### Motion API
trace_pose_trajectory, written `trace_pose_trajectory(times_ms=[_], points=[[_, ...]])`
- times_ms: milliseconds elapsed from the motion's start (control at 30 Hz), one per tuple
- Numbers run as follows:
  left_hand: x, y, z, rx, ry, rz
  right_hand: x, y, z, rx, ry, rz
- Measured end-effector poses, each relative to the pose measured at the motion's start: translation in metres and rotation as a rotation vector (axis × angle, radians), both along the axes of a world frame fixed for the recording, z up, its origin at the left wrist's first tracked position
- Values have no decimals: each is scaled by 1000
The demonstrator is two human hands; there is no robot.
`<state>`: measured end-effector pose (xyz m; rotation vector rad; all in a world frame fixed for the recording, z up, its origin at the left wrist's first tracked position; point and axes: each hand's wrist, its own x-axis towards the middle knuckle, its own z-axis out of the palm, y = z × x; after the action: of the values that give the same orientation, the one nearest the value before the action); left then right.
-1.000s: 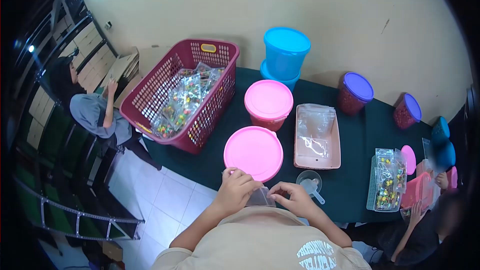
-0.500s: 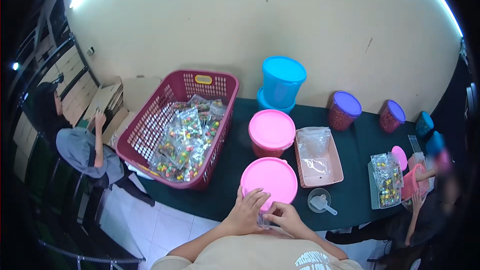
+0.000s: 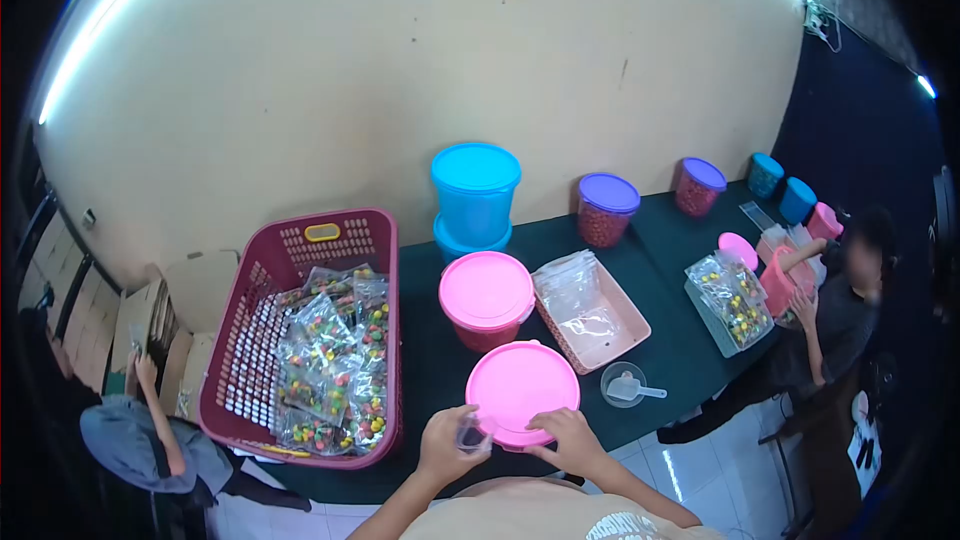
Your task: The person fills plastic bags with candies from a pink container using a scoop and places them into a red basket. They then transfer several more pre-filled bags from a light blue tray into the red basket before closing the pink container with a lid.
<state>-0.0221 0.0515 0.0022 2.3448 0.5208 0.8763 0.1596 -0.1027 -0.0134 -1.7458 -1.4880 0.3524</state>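
Note:
My left hand (image 3: 450, 448) is closed around a clear plastic bag (image 3: 474, 433) with its mouth spread, beside the near left edge of a round pink lid (image 3: 523, 390). The lid sits on a tub at the table's front edge, directly before me. My right hand (image 3: 572, 443) grips the lid's near right rim, fingers on top and thumb lower down. Behind this tub stands another tub with a pink lid (image 3: 487, 290). To the right, a peach tray (image 3: 625, 328) holds a stack of clear plastic bags (image 3: 580, 292). A clear bowl (image 3: 610, 400) with a white scoop (image 3: 640, 391) is near my right hand.
A maroon basket (image 3: 385, 340) of filled candy packets (image 3: 335, 360) stands left. Blue tubs (image 3: 475, 195) are stacked by the wall; purple-lidded tubs (image 3: 608, 208) stand farther right. One co-worker (image 3: 835, 310) reaches into a pink container at right; another person (image 3: 150, 440) is at left.
My view has swung right. My hands have parted: the left has moved off the lid's top with the clear bag, and the right has gone to the lid's rim.

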Motion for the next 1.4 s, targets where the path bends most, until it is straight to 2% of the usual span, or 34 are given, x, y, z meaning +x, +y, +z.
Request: trace_pose_trajectory(times_ms=[33, 67, 233, 433, 500, 533, 667, 767, 833, 900, 1100, 1167, 1233, 1300, 1400], points=[[-3, 3, -4, -102, 26, 69, 1, -3, -4, -48, -270, 56], [-4, 6, -12, -188, -6, 71, 2, -8, -23, -91, -316, 88], [-12, 11, -4, -83, 8, -27, 7, -8, -35, -51, -309, 86], [-24, 15, -13, -261, -132, -38, 10, -3, -27, -111, -370, 147], [-36, 13, -25, -354, -207, -65, 6, -4, -14, -80, -361, 107], [-42, 11, -21, -404, -152, -62, 6, -4, -4, -51, -358, 61], [-57, 15, -28, -356, -170, -150, 10, 0, 49, 48, -224, -53], [-58, 14, -23, -250, -147, -141, 17, 34, 51, 137, -318, -105], [-56, 11, -30, -295, -194, -144, 32, 82, 28, 165, -514, -135], [-48, 8, -25, -315, -112, -166, 51, 135, 5, 289, -576, -130], [-33, 1, -32, -416, -38, -156, 77, 204, -24, 210, -635, -145], [-33, 1, -43, -451, -38, -130, 80, 207, -35, 106, -674, -163], [-38, 1, -48, -531, 100, -25, 76, 182, -21, 125, -616, -189], [-44, 2, -51, -594, 86, 2, 84, 152, -16, 160, -318, -285], [-50, 5, -59, -700, 11, 81, 112, 67, -42, 101, -406, -577]])
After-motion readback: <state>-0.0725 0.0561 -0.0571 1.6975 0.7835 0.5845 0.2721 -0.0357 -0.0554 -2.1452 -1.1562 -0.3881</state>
